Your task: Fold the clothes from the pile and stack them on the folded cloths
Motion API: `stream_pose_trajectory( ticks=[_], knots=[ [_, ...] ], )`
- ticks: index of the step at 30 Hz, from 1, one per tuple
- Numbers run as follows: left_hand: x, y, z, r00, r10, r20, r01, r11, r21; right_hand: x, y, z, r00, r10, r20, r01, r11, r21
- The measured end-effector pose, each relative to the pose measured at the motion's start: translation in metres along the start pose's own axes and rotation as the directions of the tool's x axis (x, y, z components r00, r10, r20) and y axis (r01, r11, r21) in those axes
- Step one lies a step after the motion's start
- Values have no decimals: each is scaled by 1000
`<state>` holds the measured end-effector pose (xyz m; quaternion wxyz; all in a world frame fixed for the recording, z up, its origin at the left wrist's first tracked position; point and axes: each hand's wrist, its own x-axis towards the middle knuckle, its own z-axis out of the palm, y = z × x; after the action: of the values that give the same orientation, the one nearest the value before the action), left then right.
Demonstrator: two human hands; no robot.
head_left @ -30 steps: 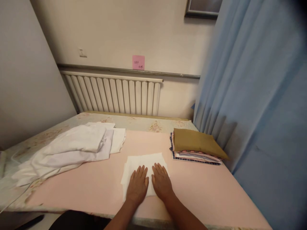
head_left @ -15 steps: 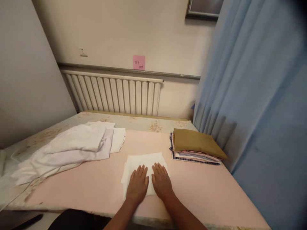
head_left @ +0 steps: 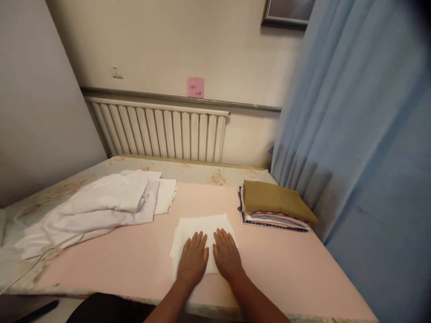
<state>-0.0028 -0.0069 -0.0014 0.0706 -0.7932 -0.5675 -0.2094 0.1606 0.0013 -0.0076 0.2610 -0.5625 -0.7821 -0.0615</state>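
White cloth [head_left: 209,228] lies flat, layered edges uneven.

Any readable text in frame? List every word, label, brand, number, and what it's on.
"284" (probable reading, handwritten): upper line of the pink note on the wall.
Lower line of the same note: handwritten marks, too small and blurred to read for sure.
No other readable text: I see none on the flat white cloth, white pile or folded stack.
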Motion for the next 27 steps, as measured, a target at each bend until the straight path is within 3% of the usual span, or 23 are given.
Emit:
stream_pose_trajectory(
  ticks=[8, 12, 17, 22, 27],
  knots=[
    [-1, -1, 3, 1000, -12, 0, 12, 1000, -26, 0, 1, 0, 1000, -5, -19, 5, 1000, 0],
    [5, 2, -4, 993, -59, 102, 63, 997, -38, 0, 1, 1, 1000, 0, -30, 1, 1000, 9],
    [26, 17, -19, 953, -169, 252, 175, 985, -2, 1, 1, 0, 999, -1, -49, 3, 1000, 29],
    [49, 32, -18, 962, -86, 260, 92, 996, -10, 1, 2, 0, 998, 6, -57, -5, 1000, 24],
    [60, 21, 0, 976, -34, 215, 32, 999, 12, 0, 4, 6, 998, 11, -66, -9, 999, 30]
  ],
)
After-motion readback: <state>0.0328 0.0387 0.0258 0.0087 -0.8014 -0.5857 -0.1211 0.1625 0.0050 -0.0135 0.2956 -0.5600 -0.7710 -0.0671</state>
